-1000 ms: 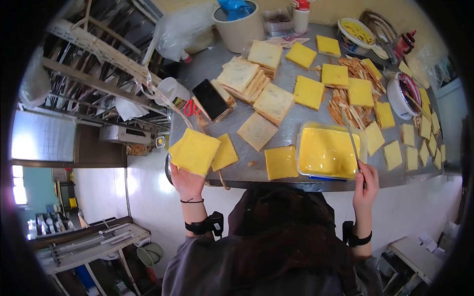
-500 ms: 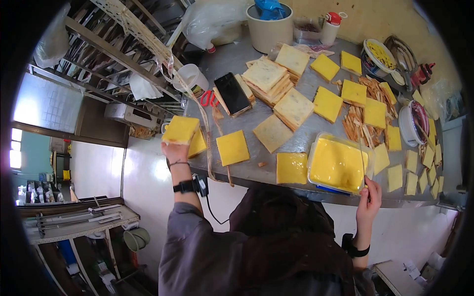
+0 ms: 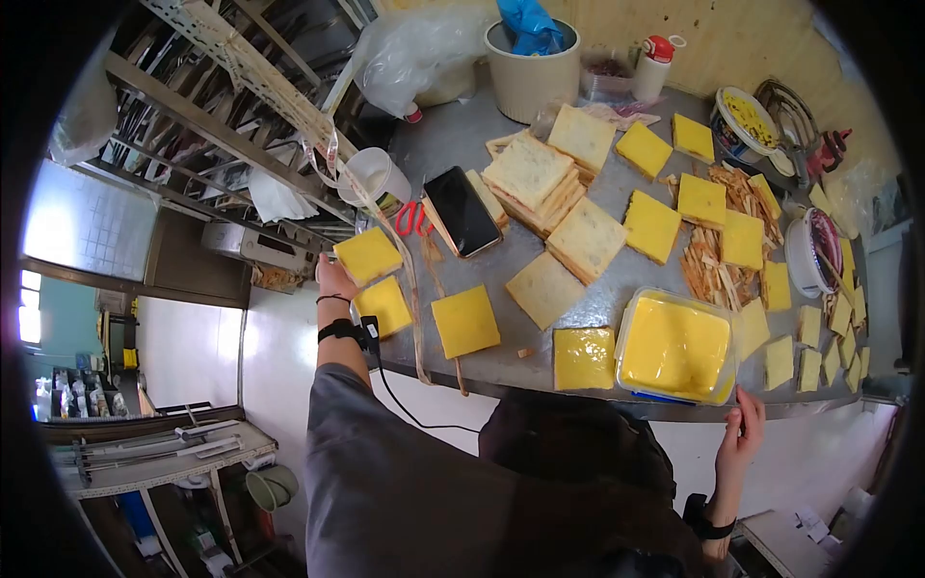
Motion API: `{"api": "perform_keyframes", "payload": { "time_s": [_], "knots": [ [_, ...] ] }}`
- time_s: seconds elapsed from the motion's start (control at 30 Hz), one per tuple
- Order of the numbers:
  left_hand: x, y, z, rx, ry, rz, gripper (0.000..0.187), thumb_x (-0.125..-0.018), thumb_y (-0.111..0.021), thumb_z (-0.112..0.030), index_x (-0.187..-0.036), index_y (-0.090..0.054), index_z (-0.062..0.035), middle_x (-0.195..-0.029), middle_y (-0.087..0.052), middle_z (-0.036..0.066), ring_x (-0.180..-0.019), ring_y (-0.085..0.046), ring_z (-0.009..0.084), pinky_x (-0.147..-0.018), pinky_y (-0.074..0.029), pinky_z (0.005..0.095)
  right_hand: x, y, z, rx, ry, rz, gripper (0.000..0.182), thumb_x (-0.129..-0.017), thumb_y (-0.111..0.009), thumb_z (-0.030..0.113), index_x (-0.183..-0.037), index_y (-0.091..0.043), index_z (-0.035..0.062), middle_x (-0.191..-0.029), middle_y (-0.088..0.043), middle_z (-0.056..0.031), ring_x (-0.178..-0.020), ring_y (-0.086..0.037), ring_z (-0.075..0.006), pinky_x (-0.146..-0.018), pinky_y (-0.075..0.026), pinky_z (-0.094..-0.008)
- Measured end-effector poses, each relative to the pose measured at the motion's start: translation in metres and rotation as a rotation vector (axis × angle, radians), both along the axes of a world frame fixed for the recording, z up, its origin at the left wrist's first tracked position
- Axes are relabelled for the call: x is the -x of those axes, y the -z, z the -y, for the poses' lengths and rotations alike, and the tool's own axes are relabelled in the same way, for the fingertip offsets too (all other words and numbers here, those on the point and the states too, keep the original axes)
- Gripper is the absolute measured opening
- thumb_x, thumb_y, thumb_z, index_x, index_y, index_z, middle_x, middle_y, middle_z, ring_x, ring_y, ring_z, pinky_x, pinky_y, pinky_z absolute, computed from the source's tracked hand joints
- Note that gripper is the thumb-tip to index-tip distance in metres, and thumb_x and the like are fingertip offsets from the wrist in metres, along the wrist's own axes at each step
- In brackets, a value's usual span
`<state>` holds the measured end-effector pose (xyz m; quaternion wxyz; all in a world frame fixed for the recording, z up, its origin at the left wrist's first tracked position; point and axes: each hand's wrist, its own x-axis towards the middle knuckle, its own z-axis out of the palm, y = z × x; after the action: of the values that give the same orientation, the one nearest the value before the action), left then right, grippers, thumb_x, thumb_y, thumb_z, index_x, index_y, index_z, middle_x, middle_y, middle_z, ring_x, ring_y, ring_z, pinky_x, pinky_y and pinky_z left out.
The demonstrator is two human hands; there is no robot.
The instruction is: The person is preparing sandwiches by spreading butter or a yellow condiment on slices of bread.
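Note:
Beside the left edge of a yellow-coated bread slice [image 3: 368,256], my left hand [image 3: 335,277] has its fingers stretched out. The slice lies on the table, and the hand is at most touching its side. Another yellow-coated slice [image 3: 383,306] sits just below it. My right hand [image 3: 742,426] is at the table's front edge, near the lower right corner of a clear tub [image 3: 729,339] of yellow spread [image 3: 665,337]. Its fingers are curled together; what they hold is hidden. A glossy yellow slice [image 3: 584,358] lies left of the tub.
Stacked sandwiches [image 3: 528,173], a phone [image 3: 462,212] and red scissors [image 3: 409,220] occupy the table's middle. Yellow slices [image 3: 652,226] and crust strips [image 3: 708,265] lie to the right. A bin [image 3: 533,72], bottle [image 3: 652,69] and buckets [image 3: 374,178] stand behind.
My left hand has set the yellow-coated slice down and moved to its side. My right hand has dropped lower, off the tub's rim; the thin utensil it held no longer shows clearly.

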<state>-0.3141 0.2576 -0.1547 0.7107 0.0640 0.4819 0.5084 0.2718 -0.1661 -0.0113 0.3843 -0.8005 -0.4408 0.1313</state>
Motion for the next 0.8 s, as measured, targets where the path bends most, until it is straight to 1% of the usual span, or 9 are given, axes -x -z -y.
{"api": "perform_keyframes", "payload": {
  "time_s": [0.1, 0.2, 0.3, 0.4, 0.5, 0.53, 0.6, 0.7, 0.8],
  "knots": [
    [0.016, 0.026, -0.021, 0.000, 0.067, 0.079, 0.085, -0.092, -0.013, -0.070, -0.144, -0.032, -0.0053, -0.147, -0.039, 0.017, -0.135, -0.034, 0.0415, -0.108, -0.024, 0.0623, 0.000, -0.005, -0.004, 0.002, -0.015, 0.056, 0.027, -0.096, -0.049, 0.008, -0.117, -0.062, -0.0013, -0.108, -0.057, -0.0154, -0.093, -0.056, -0.0217, -0.076, -0.047, -0.0285],
    [0.021, 0.039, -0.040, -0.006, 0.125, -0.004, 0.086, -0.091, -0.017, -0.071, -0.136, -0.042, -0.0018, -0.132, -0.054, 0.017, -0.121, -0.051, 0.0362, -0.105, -0.037, 0.0503, -0.003, -0.005, -0.006, 0.017, -0.019, 0.072, 0.027, -0.096, -0.049, 0.007, -0.117, -0.062, -0.0012, -0.108, -0.057, -0.0152, -0.093, -0.056, -0.0218, -0.075, -0.047, -0.0280],
    [0.021, 0.042, -0.057, 0.051, 0.146, -0.178, 0.085, -0.091, -0.022, -0.072, -0.133, -0.045, -0.0020, -0.126, -0.058, 0.017, -0.114, -0.057, 0.0346, -0.098, -0.044, 0.0483, -0.001, -0.010, -0.009, 0.057, -0.009, 0.059, 0.026, -0.096, -0.049, 0.007, -0.117, -0.062, -0.0013, -0.108, -0.057, -0.0150, -0.092, -0.056, -0.0219, -0.075, -0.047, -0.0279],
    [0.027, 0.037, -0.064, 0.137, 0.055, -0.429, 0.083, -0.091, -0.025, -0.070, -0.138, -0.041, -0.0026, -0.135, -0.051, 0.019, -0.122, -0.051, 0.0329, -0.102, -0.039, 0.0459, -0.003, -0.011, -0.010, 0.069, -0.007, 0.070, 0.026, -0.096, -0.049, 0.007, -0.116, -0.062, -0.0014, -0.107, -0.057, -0.0149, -0.091, -0.056, -0.0219, -0.074, -0.047, -0.0281],
    [0.028, 0.021, -0.049, 0.052, 0.140, -0.401, 0.087, -0.091, -0.022, -0.071, -0.144, -0.032, -0.0037, -0.148, -0.035, 0.018, -0.138, -0.031, 0.0311, -0.109, -0.025, 0.0499, -0.010, -0.007, -0.007, 0.052, -0.053, 0.144, 0.027, -0.097, -0.049, 0.010, -0.119, -0.060, -0.0012, -0.108, -0.056, -0.0120, -0.086, -0.055, -0.0167, -0.071, -0.046, -0.0251],
    [0.024, 0.014, -0.045, 0.060, 0.113, -0.397, 0.085, -0.091, -0.023, -0.070, -0.145, -0.032, -0.0048, -0.149, -0.034, 0.017, -0.139, -0.028, 0.0308, -0.110, -0.023, 0.0490, -0.012, -0.004, -0.005, 0.048, -0.074, 0.174, 0.028, -0.098, -0.049, 0.011, -0.121, -0.059, -0.0010, -0.109, -0.055, -0.0106, -0.083, -0.054, -0.0141, -0.069, -0.046, -0.0235],
    [0.015, 0.006, -0.036, 0.077, 0.066, -0.391, 0.082, -0.092, -0.025, -0.068, -0.146, -0.031, -0.0071, -0.151, -0.031, 0.017, -0.141, -0.024, 0.0302, -0.111, -0.020, 0.0473, -0.012, -0.002, -0.005, 0.058, -0.066, 0.144, 0.027, -0.098, -0.049, 0.011, -0.120, -0.060, -0.0012, -0.110, -0.055, -0.0107, -0.082, -0.054, -0.0142, -0.069, -0.046, -0.0236],
    [0.020, 0.012, -0.031, 0.052, 0.120, -0.713, 0.080, -0.092, -0.027, -0.068, -0.147, -0.029, -0.0103, -0.152, -0.028, 0.016, -0.142, -0.023, 0.0313, -0.112, -0.017, 0.0482, -0.012, -0.004, -0.007, 0.073, -0.066, 0.121, 0.027, -0.098, -0.049, 0.011, -0.119, -0.060, -0.0016, -0.111, -0.056, -0.0110, -0.082, -0.055, -0.0140, -0.069, -0.046, -0.0238],
    [0.023, 0.009, -0.022, -0.130, 0.105, -0.991, 0.067, -0.096, -0.034, -0.058, -0.140, -0.041, -0.0086, -0.140, -0.046, 0.015, -0.131, -0.042, 0.0278, -0.106, -0.031, 0.0444, -0.008, -0.009, -0.012, 0.045, -0.061, 0.070, 0.026, -0.097, -0.050, 0.011, -0.118, -0.060, -0.0019, -0.111, -0.056, -0.0110, -0.081, -0.055, -0.0138, -0.069, -0.046, -0.0239]
  ]
}}
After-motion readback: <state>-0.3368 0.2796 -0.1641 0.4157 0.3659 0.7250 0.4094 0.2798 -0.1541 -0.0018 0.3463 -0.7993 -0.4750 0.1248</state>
